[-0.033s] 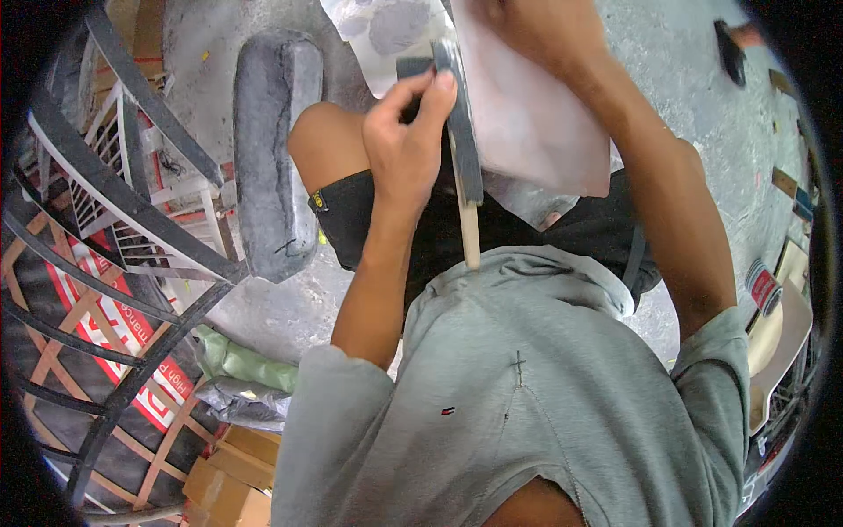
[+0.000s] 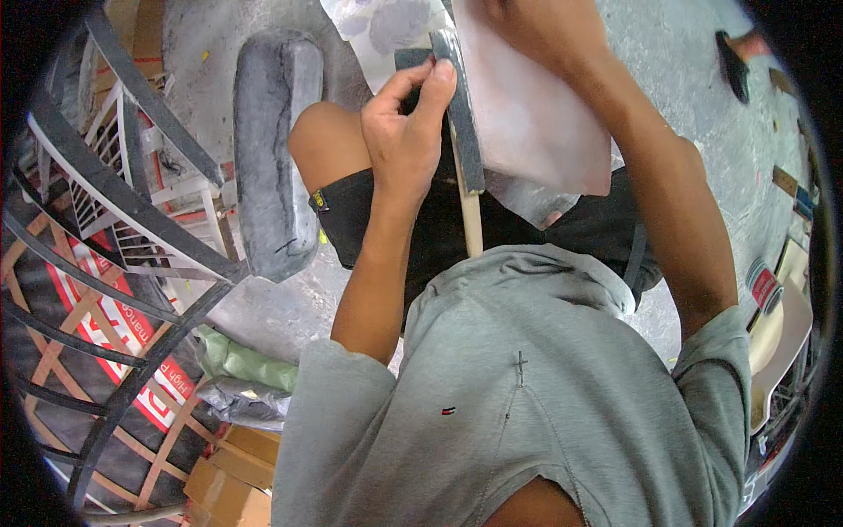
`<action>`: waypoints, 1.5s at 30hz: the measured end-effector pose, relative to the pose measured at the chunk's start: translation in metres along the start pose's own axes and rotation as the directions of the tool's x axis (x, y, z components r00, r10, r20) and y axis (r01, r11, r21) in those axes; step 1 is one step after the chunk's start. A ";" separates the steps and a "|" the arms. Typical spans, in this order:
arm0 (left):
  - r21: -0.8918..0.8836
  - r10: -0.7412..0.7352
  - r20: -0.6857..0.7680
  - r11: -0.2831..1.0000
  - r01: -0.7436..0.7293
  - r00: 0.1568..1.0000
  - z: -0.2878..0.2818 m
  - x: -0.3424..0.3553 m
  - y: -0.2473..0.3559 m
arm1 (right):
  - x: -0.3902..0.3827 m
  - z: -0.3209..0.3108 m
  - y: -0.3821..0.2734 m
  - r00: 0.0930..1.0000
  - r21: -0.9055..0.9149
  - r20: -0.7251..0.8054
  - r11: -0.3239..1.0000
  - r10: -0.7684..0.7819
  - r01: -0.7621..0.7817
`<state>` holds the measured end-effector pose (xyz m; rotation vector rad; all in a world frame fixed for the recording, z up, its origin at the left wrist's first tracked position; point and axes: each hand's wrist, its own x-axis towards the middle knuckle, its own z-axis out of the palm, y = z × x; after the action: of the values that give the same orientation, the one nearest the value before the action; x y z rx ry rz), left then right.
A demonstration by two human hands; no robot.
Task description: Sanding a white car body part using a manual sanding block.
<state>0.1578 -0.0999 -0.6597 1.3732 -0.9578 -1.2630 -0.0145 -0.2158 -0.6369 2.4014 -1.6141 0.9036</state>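
Note:
My left hand (image 2: 404, 110) is closed, its thumb and fingertips pinching a narrow dark grey strip (image 2: 468, 145) near the strip's far end. Under the strip lies a pale wooden stick (image 2: 471, 224), whose near end reaches my shirt hem. A dark flap or piece (image 2: 413, 59) shows just beyond my fingers. Beside the strip, a pale pinkish sheet (image 2: 544, 140) slopes over my lap, with a whitish stained sheet (image 2: 386, 35) to its left. My right hand (image 2: 549, 31) is over the sheet's far part at the upper edge; its fingers are cut off, so their hold is hidden.
A long grey padded block (image 2: 277, 158) lies on the floor left of my knee. Dark curved frames with woven straps (image 2: 114, 386) fill the left side, near a green bundle (image 2: 250, 360) and cardboard boxes (image 2: 228, 483). At right are a tin (image 2: 764, 285) and another person's foot (image 2: 733, 66).
My left hand and the dark strip have shifted slightly away from me, and the stick's near end with them. The other person's foot at right has come further into view.

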 end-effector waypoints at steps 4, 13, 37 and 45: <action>0.054 0.009 0.007 0.998 -0.010 1.000 -0.003 -0.014 0.003 | 0.002 -0.002 -0.001 1.000 -0.044 0.016 0.999 -0.006 0.006; -0.010 0.013 0.049 1.000 -0.012 0.999 0.000 0.006 -0.005 | 0.001 -0.005 0.000 0.999 0.010 0.022 1.000 0.029 -0.029; 0.254 0.061 -0.063 0.966 -0.043 0.996 0.008 -0.022 -0.004 | -0.003 -0.008 0.005 0.998 0.009 0.030 0.998 0.056 -0.057; 0.307 0.054 -0.003 0.951 -0.050 0.999 0.006 -0.023 -0.003 | -0.006 -0.008 0.006 0.998 0.017 -0.027 0.999 0.052 -0.052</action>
<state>0.1485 -0.0785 -0.6576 1.5793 -1.2130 -1.0972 -0.0245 -0.2106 -0.6346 2.3576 -1.6730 0.9569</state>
